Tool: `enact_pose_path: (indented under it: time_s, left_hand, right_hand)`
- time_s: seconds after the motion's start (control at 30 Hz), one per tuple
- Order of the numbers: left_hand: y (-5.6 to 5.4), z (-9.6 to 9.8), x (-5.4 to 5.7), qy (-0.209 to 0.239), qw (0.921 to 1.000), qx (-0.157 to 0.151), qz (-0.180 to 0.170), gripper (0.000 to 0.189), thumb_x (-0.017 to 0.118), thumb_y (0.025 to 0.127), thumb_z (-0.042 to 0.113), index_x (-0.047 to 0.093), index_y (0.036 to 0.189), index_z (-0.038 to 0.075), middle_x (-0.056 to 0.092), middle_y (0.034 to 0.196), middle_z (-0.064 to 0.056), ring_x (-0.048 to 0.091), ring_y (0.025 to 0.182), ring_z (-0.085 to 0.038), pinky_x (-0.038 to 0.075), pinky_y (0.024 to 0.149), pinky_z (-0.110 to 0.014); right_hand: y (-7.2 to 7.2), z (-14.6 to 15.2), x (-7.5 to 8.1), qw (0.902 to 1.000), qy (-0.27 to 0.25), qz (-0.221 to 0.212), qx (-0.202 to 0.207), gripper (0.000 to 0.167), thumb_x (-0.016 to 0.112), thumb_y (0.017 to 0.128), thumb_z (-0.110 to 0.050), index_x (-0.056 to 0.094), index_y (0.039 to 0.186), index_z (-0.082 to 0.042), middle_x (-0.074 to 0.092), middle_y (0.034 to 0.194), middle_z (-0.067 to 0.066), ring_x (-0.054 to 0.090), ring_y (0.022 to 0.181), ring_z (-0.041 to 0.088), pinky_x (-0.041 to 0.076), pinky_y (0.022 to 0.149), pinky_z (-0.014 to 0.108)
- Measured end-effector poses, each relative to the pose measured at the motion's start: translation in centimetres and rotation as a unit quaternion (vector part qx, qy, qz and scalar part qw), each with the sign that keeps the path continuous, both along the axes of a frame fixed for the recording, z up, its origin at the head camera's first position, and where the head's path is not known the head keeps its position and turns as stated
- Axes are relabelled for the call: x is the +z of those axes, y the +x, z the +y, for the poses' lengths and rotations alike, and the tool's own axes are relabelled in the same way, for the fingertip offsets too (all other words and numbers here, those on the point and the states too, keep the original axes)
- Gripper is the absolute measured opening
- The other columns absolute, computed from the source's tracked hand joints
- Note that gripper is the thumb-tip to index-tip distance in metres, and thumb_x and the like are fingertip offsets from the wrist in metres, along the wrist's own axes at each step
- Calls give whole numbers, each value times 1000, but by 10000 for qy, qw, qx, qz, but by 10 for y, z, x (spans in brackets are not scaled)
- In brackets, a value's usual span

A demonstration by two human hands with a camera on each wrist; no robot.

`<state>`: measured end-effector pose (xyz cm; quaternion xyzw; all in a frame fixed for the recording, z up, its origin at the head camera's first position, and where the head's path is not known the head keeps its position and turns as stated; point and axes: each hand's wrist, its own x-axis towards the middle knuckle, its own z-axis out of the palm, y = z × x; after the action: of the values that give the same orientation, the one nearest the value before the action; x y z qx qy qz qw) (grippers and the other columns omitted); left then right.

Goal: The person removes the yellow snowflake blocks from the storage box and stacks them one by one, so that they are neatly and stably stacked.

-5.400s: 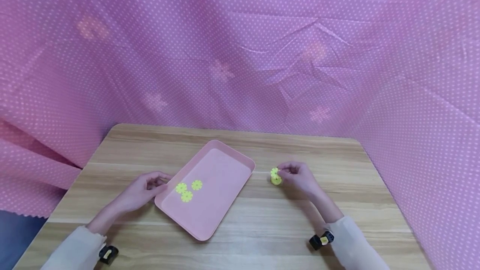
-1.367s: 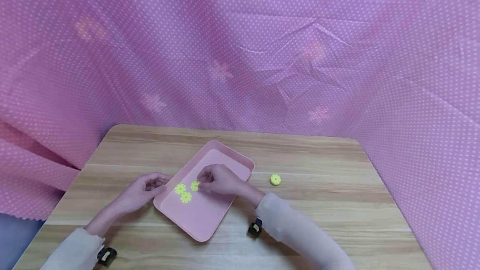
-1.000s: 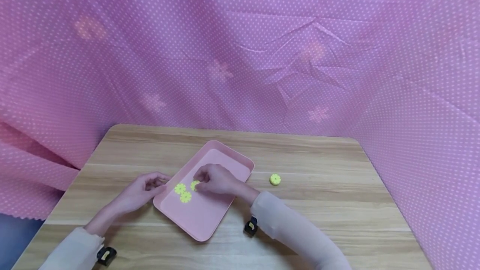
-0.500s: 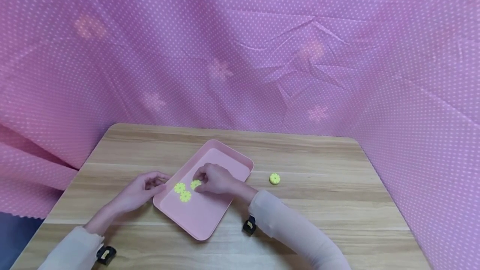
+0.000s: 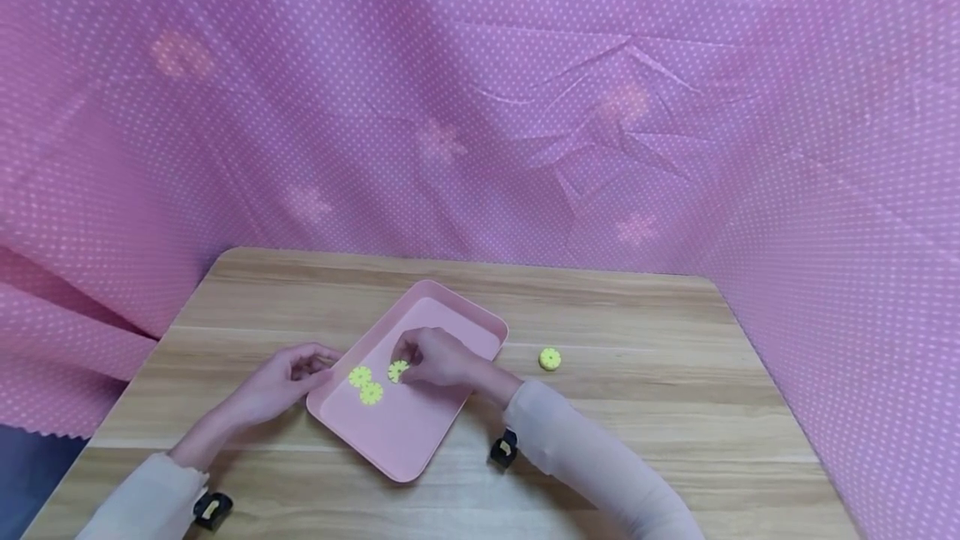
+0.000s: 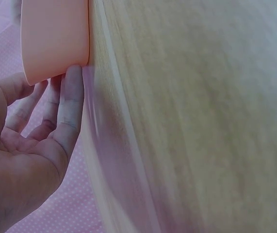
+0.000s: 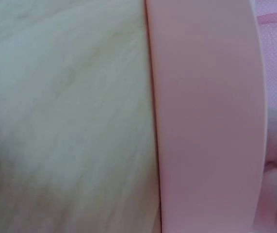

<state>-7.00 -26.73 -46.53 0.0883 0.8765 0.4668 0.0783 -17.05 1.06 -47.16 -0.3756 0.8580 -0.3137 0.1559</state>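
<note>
Disc (image 5: 398,371) pinched in my right hand (image 5: 437,357) looks light, stiff, so edge grip suits; my left hand (image 5: 283,377), fingers relaxed, touches the near tray (image 5: 397,440) wall.

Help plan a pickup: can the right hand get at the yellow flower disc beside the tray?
Probably yes: only the rim of the pink tray seems to lie between the right hand and the yellow flower disc, though that hand's fingers are on another disc.

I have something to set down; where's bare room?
Bare: table between the yellow disc and right curtain; near end of the pink tray, bordering the yellow pieces. Crowded: mid-tray, where the right hand pinches one, and its left edge, touched by the left hand.
</note>
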Motion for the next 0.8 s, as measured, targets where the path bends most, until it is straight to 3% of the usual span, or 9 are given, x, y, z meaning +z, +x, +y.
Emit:
enact_pose_path:
  time_s: [0.4, 0.8]
  left_hand:
    - [-1, -1, -1, 100, 9999, -59, 5, 31, 65, 104, 15, 67, 132, 2, 72, 111, -13, 62, 95, -7, 52, 77, -22]
    - [-2, 0, 1, 2, 10000, -18, 3, 30, 66, 104, 15, 67, 131, 2, 72, 112, -12, 63, 96, -7, 52, 79, -21]
  right_hand:
    - [1, 16, 8, 9996, -143, -91, -218, 9, 76, 94, -8, 77, 103, -12, 73, 88, -2, 57, 78, -1, 49, 75, 15]
    - [1, 40, 15, 9970, -704, 70, -300, 7, 73, 96, -7, 75, 103, -9, 75, 89, 5, 58, 72, 5, 47, 67, 16]
